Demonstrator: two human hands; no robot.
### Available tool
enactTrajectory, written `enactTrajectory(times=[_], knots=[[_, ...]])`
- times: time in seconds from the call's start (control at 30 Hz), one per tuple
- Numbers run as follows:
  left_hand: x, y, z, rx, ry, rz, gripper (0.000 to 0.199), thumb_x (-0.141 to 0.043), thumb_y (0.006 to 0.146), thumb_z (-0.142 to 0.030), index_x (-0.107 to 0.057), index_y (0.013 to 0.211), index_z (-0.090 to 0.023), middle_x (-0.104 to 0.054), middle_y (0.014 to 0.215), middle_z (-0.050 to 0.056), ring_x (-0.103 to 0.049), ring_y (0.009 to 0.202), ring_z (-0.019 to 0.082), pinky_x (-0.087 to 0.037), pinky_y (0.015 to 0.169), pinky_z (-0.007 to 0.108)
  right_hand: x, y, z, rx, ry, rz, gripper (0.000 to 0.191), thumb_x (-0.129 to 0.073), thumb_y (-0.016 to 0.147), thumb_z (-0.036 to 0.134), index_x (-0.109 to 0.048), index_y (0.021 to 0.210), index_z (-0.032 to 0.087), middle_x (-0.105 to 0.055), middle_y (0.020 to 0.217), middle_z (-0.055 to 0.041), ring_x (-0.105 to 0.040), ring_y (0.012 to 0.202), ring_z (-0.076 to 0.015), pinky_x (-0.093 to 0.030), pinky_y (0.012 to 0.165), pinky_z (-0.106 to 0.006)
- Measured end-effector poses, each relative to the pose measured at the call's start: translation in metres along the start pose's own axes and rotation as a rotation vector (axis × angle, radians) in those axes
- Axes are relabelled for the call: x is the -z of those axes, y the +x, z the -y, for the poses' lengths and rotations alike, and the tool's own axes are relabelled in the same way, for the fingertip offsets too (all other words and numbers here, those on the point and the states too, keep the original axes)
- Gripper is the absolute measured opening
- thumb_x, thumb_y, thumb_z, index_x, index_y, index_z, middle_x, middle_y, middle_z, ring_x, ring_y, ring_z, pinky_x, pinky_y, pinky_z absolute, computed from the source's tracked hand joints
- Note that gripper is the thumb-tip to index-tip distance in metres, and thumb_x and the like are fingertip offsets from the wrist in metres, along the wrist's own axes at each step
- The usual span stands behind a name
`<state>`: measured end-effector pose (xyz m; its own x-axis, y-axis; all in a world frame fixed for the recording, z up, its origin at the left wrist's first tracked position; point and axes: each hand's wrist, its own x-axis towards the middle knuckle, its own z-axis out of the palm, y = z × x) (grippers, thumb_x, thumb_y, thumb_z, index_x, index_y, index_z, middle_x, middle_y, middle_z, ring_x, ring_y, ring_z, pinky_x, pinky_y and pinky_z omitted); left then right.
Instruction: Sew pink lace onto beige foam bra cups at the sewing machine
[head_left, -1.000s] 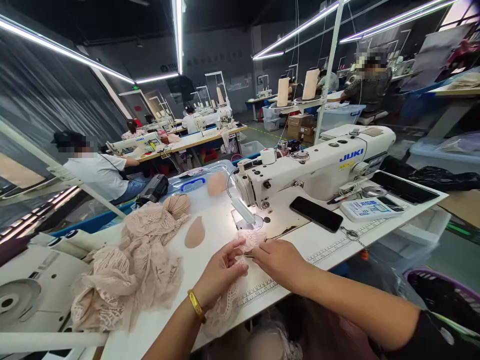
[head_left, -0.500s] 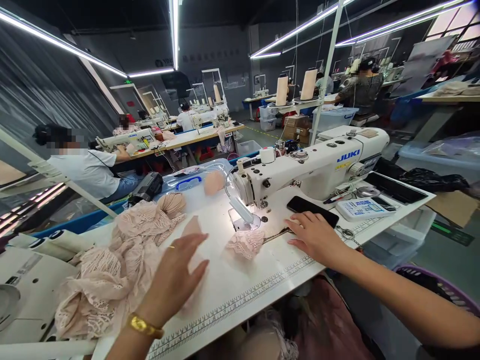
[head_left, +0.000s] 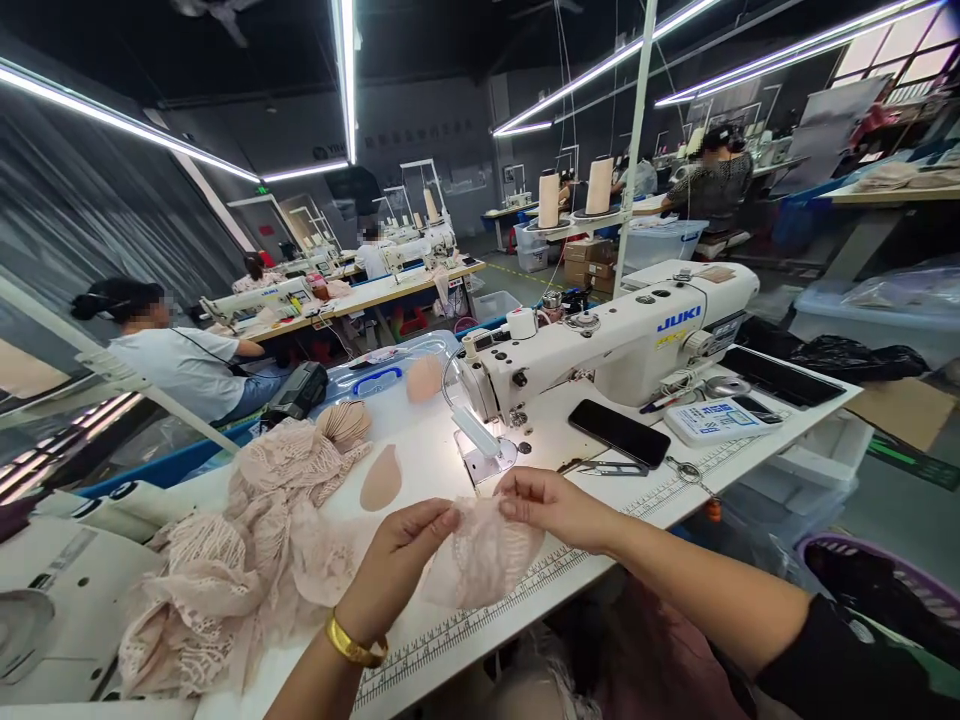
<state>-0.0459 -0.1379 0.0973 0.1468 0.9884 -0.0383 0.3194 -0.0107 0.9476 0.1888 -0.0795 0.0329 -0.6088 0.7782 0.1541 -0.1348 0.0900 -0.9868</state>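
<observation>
A: What do we have nearest us?

B: Our left hand [head_left: 401, 560] and right hand [head_left: 559, 512], each pinching an upper edge of the sheer lace piece [head_left: 484, 562] between thumb and fingers. It hangs between them over the near side of the bench [head_left: 427, 470], in front of the sewing machine [head_left: 577, 345].

A: What could go wrong for us?

B: The lace looks thin, so uneven pulling could stretch or tear it. If one pinch slipped, we'd likely get a crease. Further off, the snips [head_left: 615, 468] lie just beside the phone [head_left: 619, 433]; a trailing edge could snag on them.

A: And what can we read?

B: The ruler strip [head_left: 450, 637] along the bench has figures too small for us. The white box [head_left: 716, 420] carries blue print we can't decipher. Our machine's arm says JUKI in blue, and so, it seems, does the farther machine [head_left: 251, 308]. The wall sign [head_left: 339, 153] appears to start "YIN"; the rest is too dim.
</observation>
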Motion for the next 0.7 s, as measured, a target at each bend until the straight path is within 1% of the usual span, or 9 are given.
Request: enactTrajectory(times=[0.07,0.13,0.2,0.27,0.37,0.43,0.5,0.6,0.7], knots=[[0.002,-0.004,0.005,0.085,-0.177,-0.073,0.035,-0.08,0.081,-0.054,-0.079,0.081,-0.02,-0.073,0.086,0.006,-0.063,0.086,0.023,-0.051,0.082,0.031,0.002,0.001,0.005,-0.055,0.097,0.036,0.05,-0.072,0.087,0.068,-0.065,0.097,0.019,-0.064,0.09,-0.0011,-0.059,0.087,-0.0188,-0.047,0.083,-0.033],[0.0,-0.005,0.012,0.128,-0.319,-0.12,0.036,-0.085,0.077,-0.053,-0.08,0.088,-0.019,-0.074,0.089,0.007,-0.063,0.085,0.022,-0.051,0.08,0.031,0.003,0.0,0.009,-0.071,0.081,0.053,0.055,-0.068,0.088,0.072,-0.068,0.103,0.019,-0.066,0.096,-0.0037,-0.06,0.093,-0.0208,-0.047,0.086,-0.036],[-0.004,-0.004,0.017,0.125,-0.379,-0.128,0.038,-0.085,0.077,-0.052,-0.079,0.091,-0.018,-0.073,0.09,0.007,-0.063,0.084,0.021,-0.051,0.078,0.03,0.002,-0.002,0.011,-0.07,0.038,0.07,0.059,-0.063,0.09,0.075,-0.068,0.109,0.019,-0.067,0.101,-0.0061,-0.061,0.099,-0.0227,-0.047,0.091,-0.038],[-0.01,-0.003,0.018,0.094,-0.369,-0.137,0.039,-0.083,0.079,-0.054,-0.077,0.089,-0.017,-0.071,0.088,0.006,-0.062,0.082,0.02,-0.051,0.076,0.028,-0.002,-0.004,0.011,-0.073,-0.046,0.075,0.059,-0.071,0.086,0.07,-0.067,0.117,0.02,-0.067,0.106,-0.0073,-0.061,0.105,-0.0242,-0.047,0.094,-0.04],[-0.018,-0.003,0.015,0.053,-0.319,-0.201,0.042,-0.08,0.081,-0.06,-0.073,0.087,-0.018,-0.065,0.081,0.003,-0.058,0.078,0.017,-0.048,0.07,0.025,-0.011,-0.005,0.005,-0.073,-0.199,0.024,0.059,-0.086,0.076,0.049,-0.065,0.125,0.023,-0.064,0.113,-0.0061,-0.06,0.107,-0.0245,-0.048,0.089,-0.036],[-0.022,-0.003,0.014,0.042,-0.325,-0.279,0.045,-0.081,0.079,-0.062,-0.07,0.088,-0.02,-0.062,0.078,0.0,-0.054,0.074,0.015,-0.047,0.065,0.023,-0.016,-0.003,-0.003,-0.064,-0.166,-0.029,0.047,-0.083,0.079,0.045,-0.066,0.117,0.023,-0.063,0.102,-0.0022,-0.06,0.094,-0.0204,-0.047,0.08,-0.031],[-0.026,-0.004,0.013,0.059,-0.382,-0.341,0.049,-0.085,0.073,-0.064,-0.068,0.087,-0.02,-0.062,0.077,-0.001,-0.053,0.07,0.014,-0.046,0.062,0.022,-0.02,0.0,-0.012,-0.084,-0.012,-0.081,0.038,-0.077,0.084,0.052,-0.064,0.101,0.021,-0.06,0.086,0.0019,-0.054,0.079,-0.016,-0.043,0.072,-0.027],[-0.03,-0.005,0.014,0.12,-0.481,-0.353,0.055,-0.092,0.061,-0.062,-0.061,0.08,-0.021,-0.061,0.073,-0.003,-0.054,0.066,0.014,-0.048,0.061,0.024,-0.024,0.003,-0.022,-0.156,0.211,-0.17,0.051,-0.073,0.082,0.068,-0.058,0.081,0.02,-0.052,0.073,0.0045,-0.046,0.067,-0.0133,-0.037,0.064,-0.025],[-0.032,-0.006,0.018,0.131,-0.503,-0.359,0.056,-0.092,0.062,-0.062,-0.058,0.077,-0.021,-0.056,0.067,-0.006,-0.051,0.061,0.012,-0.045,0.057,0.023,-0.026,0.003,-0.024,-0.175,0.308,-0.148,0.058,-0.07,0.082,0.077,-0.058,0.085,0.02,-0.055,0.075,0.0033,-0.051,0.07,-0.015,-0.041,0.066,-0.027]])
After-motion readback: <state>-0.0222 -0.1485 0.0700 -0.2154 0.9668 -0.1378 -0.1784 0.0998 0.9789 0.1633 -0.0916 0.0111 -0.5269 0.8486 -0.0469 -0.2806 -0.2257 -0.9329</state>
